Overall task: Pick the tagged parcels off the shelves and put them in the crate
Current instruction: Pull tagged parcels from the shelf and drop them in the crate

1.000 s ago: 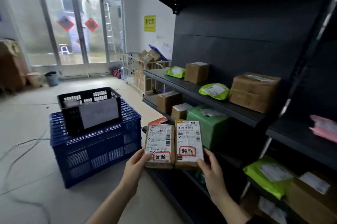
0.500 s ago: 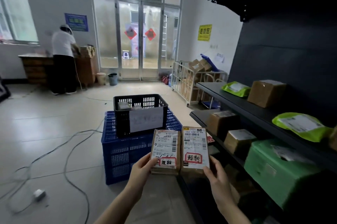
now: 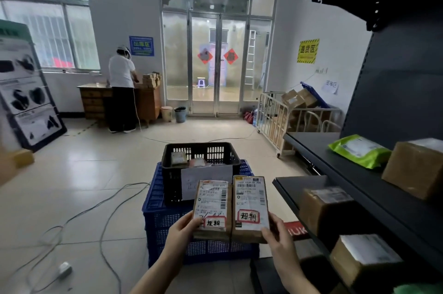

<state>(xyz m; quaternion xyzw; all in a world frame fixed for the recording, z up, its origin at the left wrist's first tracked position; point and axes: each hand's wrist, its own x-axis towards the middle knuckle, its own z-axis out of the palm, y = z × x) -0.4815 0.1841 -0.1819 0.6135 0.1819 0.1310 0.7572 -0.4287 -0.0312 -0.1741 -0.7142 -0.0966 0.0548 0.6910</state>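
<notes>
The view has swung further from the shelves (image 3: 309, 140) towards the crates, so the black crate (image 3: 171, 181) now sits straight ahead, just behind the two held parcels. The grip has not changed.

The left hand (image 3: 181, 233) grasps the lower corner of the left parcel (image 3: 212, 207), fingers wrapped behind it and thumb in front. The right hand (image 3: 278, 233) holds the right parcel (image 3: 250, 205) the same way. The parcels are upright and touching side by side, each with one red-framed handwritten tag. They are in the air, short of the crate and not yet dropped in.

The one black crate stands on one blue crate (image 3: 167, 229) and already holds at least two parcels (image 3: 178, 158). The shelves in view still hold one green bag (image 3: 359, 150) and three brown boxes (image 3: 417, 171). Whether any of these carries a tag cannot be told. The task looks partly done.
</notes>
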